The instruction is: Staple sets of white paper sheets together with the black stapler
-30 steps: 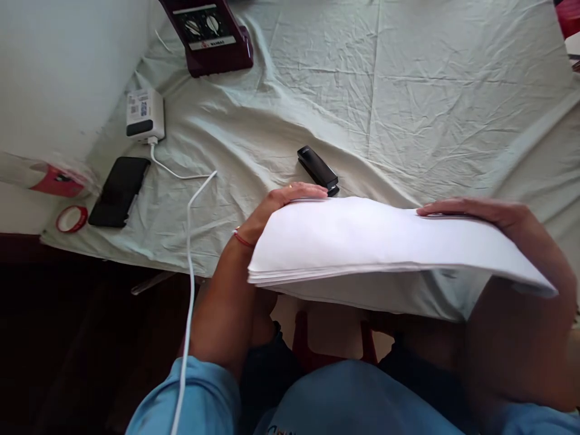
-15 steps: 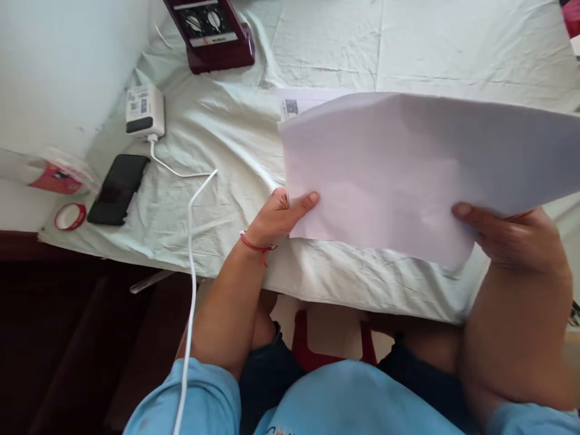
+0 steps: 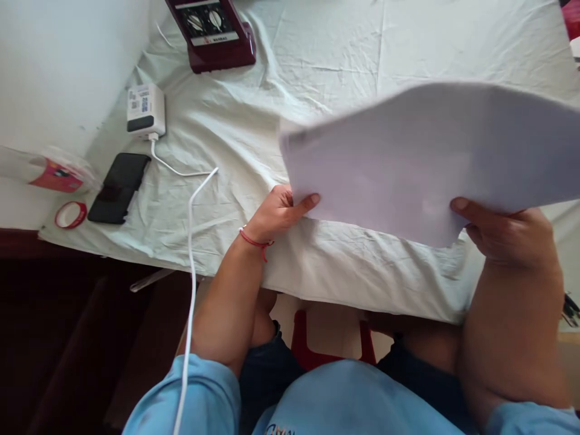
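Between both hands I hold white sheets of paper [image 3: 389, 163] above the cloth-covered table. My left hand [image 3: 287, 208] pinches the lower left corner, its thumb on top and its fingers hidden underneath. My right hand [image 3: 507, 232] grips the lower edge farther right, also with the thumb on top. The paper bows upward along its far edge, and its right end reaches the frame's border. That far left corner is smeared by motion. The side facing me looks blank. How many sheets there are I cannot tell.
A pale cloth [image 3: 235, 241] covers the table. On the left lie a black phone [image 3: 120, 187], a red ring-shaped band [image 3: 70, 215] and a white box [image 3: 145, 110] with a white cable [image 3: 191, 260] running toward me. Behind stands a dark red device with knobs [image 3: 212, 36]. A red stool [image 3: 308, 341] is below.
The paper has tilted and its near edge has risen off the cloth. The printed code on the sheet behind is now out of sight. Both hands stay nearly in place.
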The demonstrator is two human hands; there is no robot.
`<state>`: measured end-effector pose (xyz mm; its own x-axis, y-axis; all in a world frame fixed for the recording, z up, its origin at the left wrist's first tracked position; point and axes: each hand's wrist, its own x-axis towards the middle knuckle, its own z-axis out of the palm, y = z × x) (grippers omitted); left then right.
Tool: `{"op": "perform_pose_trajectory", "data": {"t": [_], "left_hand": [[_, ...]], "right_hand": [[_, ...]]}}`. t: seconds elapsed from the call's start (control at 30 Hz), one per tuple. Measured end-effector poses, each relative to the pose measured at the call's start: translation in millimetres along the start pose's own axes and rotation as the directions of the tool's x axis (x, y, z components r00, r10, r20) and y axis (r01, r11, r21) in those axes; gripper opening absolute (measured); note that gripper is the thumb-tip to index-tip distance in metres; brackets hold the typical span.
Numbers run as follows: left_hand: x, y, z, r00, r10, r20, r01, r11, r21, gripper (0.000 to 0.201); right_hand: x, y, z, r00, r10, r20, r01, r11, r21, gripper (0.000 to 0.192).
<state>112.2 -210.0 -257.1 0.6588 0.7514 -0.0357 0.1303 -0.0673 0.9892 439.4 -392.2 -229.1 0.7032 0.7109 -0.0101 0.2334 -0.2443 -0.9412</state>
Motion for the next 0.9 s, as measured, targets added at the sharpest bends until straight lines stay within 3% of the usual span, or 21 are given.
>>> {"op": "perform_pose_trajectory", "data": {"t": [0.1,0.23,0.3,0.4,0.47,0.53,0.6,0.67,0.77,0.83,0.9], "left_hand": [[0.4,4.2,7.7,0.999,-0.054,0.001,0.053,0.996,-0.074,0.045],[2.0,7.5,5.3,0.998,-0.062,-0.025,0.06,0.995,-0.078,0.054],[1.3,11.0,-1.4,0.997,-0.071,0.022,0.072,0.994,-0.086,0.054],[-1.7,18.2,-13.3,0.972,-0.125,0.198,0.142,0.987,-0.074,0.052],[-3.6,22.1,-19.2,0.921,-0.173,0.349,0.198,0.98,-0.037,0.05],[-4.4,24.3,-22.0,0.839,-0.232,0.491,0.262,0.965,0.009,0.048],[-3.9,25.0,-22.0,0.755,-0.294,0.587,0.325,0.944,0.055,0.047],[-2.6,25.7,-19.9,0.706,-0.326,0.629,0.355,0.931,0.085,0.048],[0.0,28.0,-14.7,0.699,-0.307,0.646,0.336,0.938,0.082,0.052],[2.0,29.7,-10.3,0.726,-0.287,0.625,0.314,0.947,0.07,0.052],[4.5,29.6,-5.5,0.807,-0.268,0.526,0.284,0.957,0.051,0.048]], "right_hand": [[-3.0,-6.8,15.0,0.991,0.122,-0.055,-0.104,0.962,0.251,0.052],[1.8,-5.4,18.6,0.984,0.143,0.104,-0.165,0.954,0.249,0.044],[8.9,-1.3,11.7,0.976,0.133,0.173,-0.174,0.954,0.246,0.039],[18.4,2.1,-4.6,0.988,0.102,0.113,-0.128,0.958,0.256,0.042],[19.8,1.1,-16.0,0.993,0.087,0.073,-0.102,0.967,0.232,0.047],[16.9,-1.7,-25.4,0.993,0.045,0.108,-0.065,0.979,0.192,0.045],[11.9,-5.3,-30.7,0.969,0.013,0.247,-0.044,0.992,0.121,0.048],[6.9,-9.4,-29.9,0.891,0.048,0.452,-0.06,0.998,0.011,0.056],[1.2,-14.0,-16.7,0.75,0.118,0.651,-0.071,0.993,-0.099,0.058],[-1.1,-13.5,-4.4,0.753,0.12,0.647,-0.091,0.993,-0.078,0.045],[-1.5,-9.6,5.4,0.814,0.147,0.561,-0.152,0.988,-0.038,0.037]]}}
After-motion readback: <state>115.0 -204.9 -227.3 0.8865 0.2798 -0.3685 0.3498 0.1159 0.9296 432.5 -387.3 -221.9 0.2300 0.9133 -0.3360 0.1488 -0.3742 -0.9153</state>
